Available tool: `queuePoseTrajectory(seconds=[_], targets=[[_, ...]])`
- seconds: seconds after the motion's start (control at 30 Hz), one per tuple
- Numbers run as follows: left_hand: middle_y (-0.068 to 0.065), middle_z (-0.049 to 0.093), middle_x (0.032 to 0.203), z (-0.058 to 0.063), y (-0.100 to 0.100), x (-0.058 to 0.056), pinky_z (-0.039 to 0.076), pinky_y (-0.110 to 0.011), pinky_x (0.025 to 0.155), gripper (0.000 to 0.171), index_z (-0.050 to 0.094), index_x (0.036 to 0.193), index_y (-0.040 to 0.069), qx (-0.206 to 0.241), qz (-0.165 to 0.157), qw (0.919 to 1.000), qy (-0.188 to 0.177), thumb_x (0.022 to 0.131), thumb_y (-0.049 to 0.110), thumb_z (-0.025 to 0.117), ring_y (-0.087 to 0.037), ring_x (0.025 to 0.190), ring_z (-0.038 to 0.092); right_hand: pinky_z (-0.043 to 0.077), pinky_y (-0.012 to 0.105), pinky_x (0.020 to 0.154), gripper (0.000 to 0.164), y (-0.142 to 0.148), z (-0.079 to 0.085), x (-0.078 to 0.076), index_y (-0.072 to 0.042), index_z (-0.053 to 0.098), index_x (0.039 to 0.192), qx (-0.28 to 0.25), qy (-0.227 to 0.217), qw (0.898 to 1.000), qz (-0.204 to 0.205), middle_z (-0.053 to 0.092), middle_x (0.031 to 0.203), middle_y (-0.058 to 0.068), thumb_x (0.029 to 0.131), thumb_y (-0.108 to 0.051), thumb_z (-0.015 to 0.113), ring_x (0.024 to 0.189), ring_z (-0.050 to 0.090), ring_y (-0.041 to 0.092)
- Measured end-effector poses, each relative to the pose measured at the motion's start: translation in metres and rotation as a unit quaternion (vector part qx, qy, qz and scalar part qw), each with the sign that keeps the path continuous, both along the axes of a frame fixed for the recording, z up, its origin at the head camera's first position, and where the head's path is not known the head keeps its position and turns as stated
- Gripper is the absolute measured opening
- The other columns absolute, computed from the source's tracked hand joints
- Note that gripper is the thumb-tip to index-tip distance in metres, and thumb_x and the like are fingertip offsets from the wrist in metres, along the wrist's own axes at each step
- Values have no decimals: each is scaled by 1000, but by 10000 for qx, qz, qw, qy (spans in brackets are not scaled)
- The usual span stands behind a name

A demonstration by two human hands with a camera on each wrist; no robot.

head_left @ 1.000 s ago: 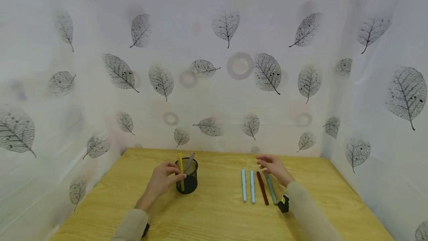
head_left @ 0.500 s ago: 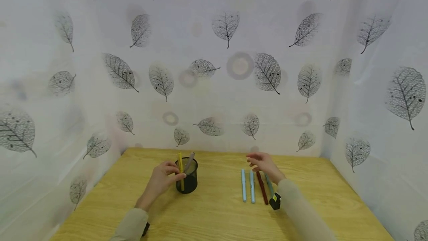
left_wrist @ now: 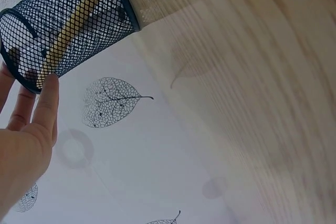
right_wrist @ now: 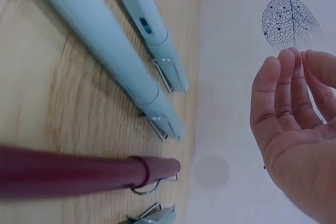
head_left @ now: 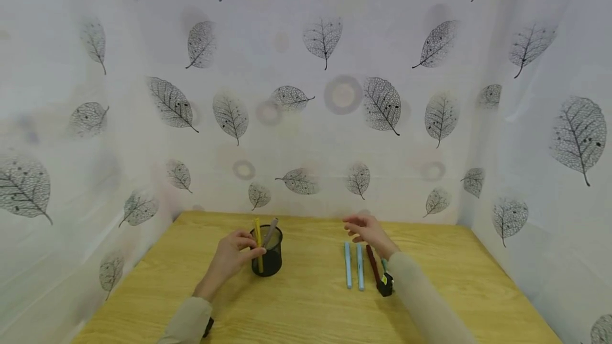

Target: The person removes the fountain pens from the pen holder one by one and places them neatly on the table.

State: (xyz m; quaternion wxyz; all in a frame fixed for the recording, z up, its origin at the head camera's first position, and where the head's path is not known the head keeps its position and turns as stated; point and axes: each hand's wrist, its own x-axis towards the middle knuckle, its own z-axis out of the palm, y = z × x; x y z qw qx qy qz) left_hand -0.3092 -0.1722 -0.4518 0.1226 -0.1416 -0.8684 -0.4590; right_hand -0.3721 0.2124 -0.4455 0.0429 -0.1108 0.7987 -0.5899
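My left hand (head_left: 233,255) holds the black mesh pen holder (head_left: 272,260) at its left side, fingers and thumb at the rim. Inside the holder stand a yellow pen (head_left: 258,231) and a grey pen (head_left: 270,231), both leaning. On the right, my right hand (head_left: 369,232) hovers with loosely bent fingers and nothing in them. Below it lie two light blue pens (right_wrist: 100,38), a dark red pen (right_wrist: 79,174) and a green pen (head_left: 384,265), side by side with metal clips at their far ends. My right wrist and its camera cover part of the red and green pens.
The wooden table (head_left: 306,307) runs back to a white curtain (head_left: 306,142) printed with leaves, which also closes off both sides. A small black wrist camera (head_left: 384,284) sits under my right sleeve, low over the pens.
My right hand has drifted left, from above the green pen to above the light blue pens, its fingers staying loose. My left hand and the pen holder have stayed put.
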Motion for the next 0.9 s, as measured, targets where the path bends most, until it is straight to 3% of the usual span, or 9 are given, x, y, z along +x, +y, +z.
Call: queuePoseTrajectory(seconds=[0.13, 0.23, 0.9], targets=[[-1, 59, 98, 1, 0, 1, 57, -35, 82, 16, 73, 74, 15, 6, 19, 10000, -56, 80, 26, 82, -29, 104, 67, 56, 49, 87, 34, -7, 1, 0, 2, 59, 130, -12, 61, 9999, 122, 64, 119, 23, 102, -16, 54, 101, 64, 33], [-1, 59, 97, 2, 1, 2, 57, -35, 81, 16, 73, 74, 15, -45, 42, 10000, -46, 80, 27, 82, -29, 104, 67, 57, 45, 85, 35, -11, 0, -2, 2, 58, 131, -31, 101, 9995, 298, 64, 119, 26, 102, -18, 53, 105, 63, 38], [-1, 59, 96, 1, 1, 1, 57, -35, 80, 15, 73, 73, 15, -137, 10, 9999, 82, 79, 25, 82, -28, 101, 68, 59, 36, 78, 33, -47, 0, 0, 0, 61, 127, -145, 266, 9946, 992, 68, 115, 21, 101, -20, 56, 102, 66, 35]])
